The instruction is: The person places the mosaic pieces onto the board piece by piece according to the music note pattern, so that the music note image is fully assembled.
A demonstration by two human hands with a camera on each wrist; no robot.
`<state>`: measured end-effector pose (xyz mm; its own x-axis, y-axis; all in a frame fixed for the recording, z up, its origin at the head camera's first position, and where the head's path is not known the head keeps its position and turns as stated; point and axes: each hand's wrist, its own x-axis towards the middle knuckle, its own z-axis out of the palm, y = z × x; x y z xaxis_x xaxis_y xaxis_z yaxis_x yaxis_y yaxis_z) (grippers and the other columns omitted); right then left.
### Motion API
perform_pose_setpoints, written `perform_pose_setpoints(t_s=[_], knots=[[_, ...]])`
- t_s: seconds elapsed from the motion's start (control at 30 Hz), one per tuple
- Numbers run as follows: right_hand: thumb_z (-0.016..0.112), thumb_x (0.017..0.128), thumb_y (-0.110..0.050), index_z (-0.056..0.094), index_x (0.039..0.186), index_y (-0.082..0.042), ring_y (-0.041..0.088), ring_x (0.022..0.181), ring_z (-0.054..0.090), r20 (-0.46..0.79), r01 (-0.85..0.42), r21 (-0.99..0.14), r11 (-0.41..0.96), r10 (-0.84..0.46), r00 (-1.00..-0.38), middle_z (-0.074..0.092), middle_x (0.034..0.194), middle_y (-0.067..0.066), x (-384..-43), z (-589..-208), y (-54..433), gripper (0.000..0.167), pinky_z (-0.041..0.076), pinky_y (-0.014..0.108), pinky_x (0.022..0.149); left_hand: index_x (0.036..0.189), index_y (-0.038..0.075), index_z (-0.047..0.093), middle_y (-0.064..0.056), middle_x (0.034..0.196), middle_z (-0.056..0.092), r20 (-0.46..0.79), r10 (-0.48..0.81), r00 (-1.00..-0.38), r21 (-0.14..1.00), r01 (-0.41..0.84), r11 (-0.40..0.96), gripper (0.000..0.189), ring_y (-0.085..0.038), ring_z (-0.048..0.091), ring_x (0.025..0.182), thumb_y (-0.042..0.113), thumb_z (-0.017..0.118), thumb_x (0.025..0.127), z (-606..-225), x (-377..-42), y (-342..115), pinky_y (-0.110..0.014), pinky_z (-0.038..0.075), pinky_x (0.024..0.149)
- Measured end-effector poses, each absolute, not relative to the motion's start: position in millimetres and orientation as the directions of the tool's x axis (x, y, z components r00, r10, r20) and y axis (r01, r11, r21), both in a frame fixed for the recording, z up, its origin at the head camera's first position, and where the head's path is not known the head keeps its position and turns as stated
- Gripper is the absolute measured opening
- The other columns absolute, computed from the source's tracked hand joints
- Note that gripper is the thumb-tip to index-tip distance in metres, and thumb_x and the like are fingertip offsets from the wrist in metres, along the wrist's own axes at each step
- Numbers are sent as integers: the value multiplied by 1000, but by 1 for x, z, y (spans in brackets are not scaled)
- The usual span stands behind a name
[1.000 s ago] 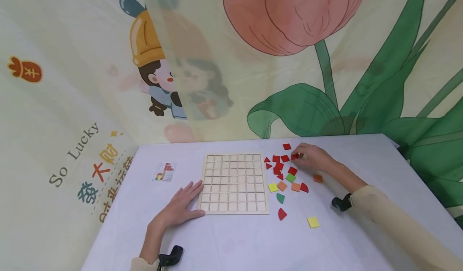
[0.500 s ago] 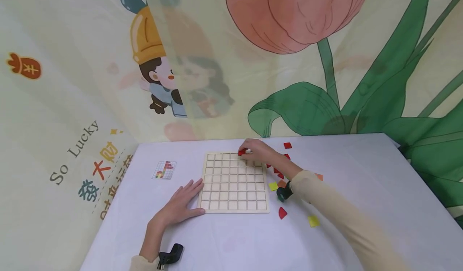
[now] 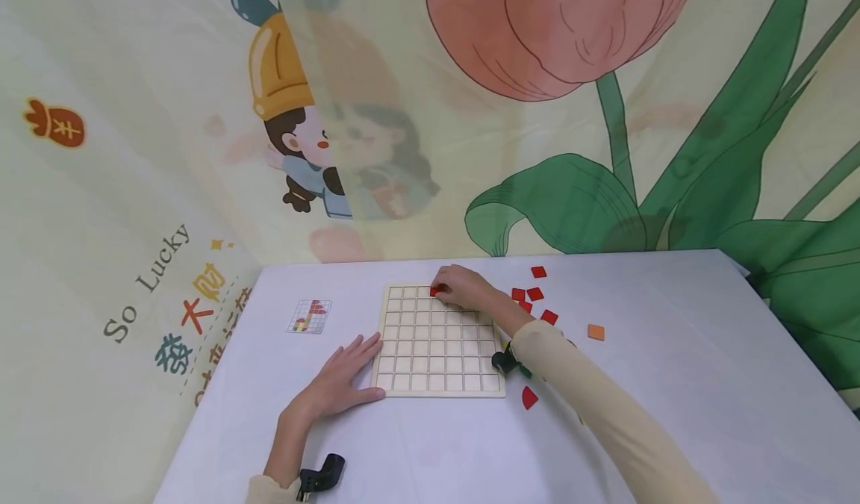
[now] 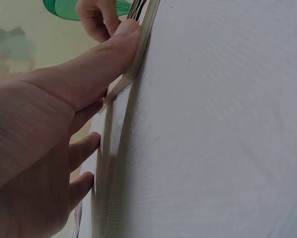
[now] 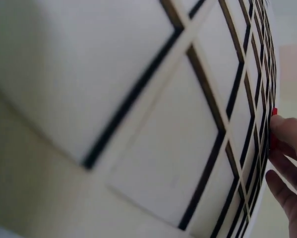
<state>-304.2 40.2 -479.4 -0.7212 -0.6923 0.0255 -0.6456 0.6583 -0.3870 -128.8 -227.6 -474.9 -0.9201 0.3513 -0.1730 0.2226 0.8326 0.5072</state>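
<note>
A wooden grid board (image 3: 416,381) with square recesses lies on the white table. My left hand (image 3: 343,378) rests along its left edge, fingers straight, thumb at the near left corner; in the left wrist view the thumb (image 4: 103,64) lies on the board's edge. My right hand (image 3: 463,286) pinches a red tile (image 3: 435,291) over the top row of the grid. In the right wrist view the red tile (image 5: 274,130) shows between thumb and fingers, right at the board's surface. Part of the tile is hidden by the fingers.
Several red tiles (image 3: 534,293) lie right of the board, some hidden by the right forearm. An orange square (image 3: 596,332) and a red quarter-round piece (image 3: 529,398) lie apart. A small printed pattern card (image 3: 310,316) lies left of the board.
My right hand has moved left from the loose tiles to the board's top row, carrying a red tile. The left hand has stayed at the board's left edge.
</note>
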Motion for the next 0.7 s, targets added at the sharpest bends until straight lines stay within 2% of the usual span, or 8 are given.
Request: perform_pose_setpoints(t_s=[0.17,0.4,0.6,0.7], knots=[[63,95,-18,72,100,-10,20,101,61,55,-689,-307,657,-710,-702,66,108,3,-300,-476,41,13,54,32,88,150,11,36,-6,160,30,-162,350,-923,509,226,831,85,-36,20,150,45,73,82,-475,-129,-227,-61,15,120],[62,95,-16,73,102,-9,20,100,61,19,-673,-257,694,-693,-721,67,108,4,-295,-471,42,15,56,32,87,151,12,35,-4,161,28,-171,348,-922,505,221,835,86,-35,18,150,48,72,82,-478,-130,-224,-60,14,121],[62,95,-14,73,100,-10,21,100,61,74,-669,-274,691,-678,-731,68,107,4,-289,-474,39,13,56,32,84,151,12,35,-5,161,29,-174,346,-922,503,219,836,86,-35,18,150,47,73,82,-475,-129,-225,-60,14,121],[62,94,-13,73,104,-11,22,103,61,70,-650,-300,698,-663,-745,68,109,4,-287,-474,37,15,56,33,85,151,12,35,-5,161,28,-179,344,-922,496,217,841,86,-35,18,150,47,73,82,-474,-129,-225,-60,14,121]])
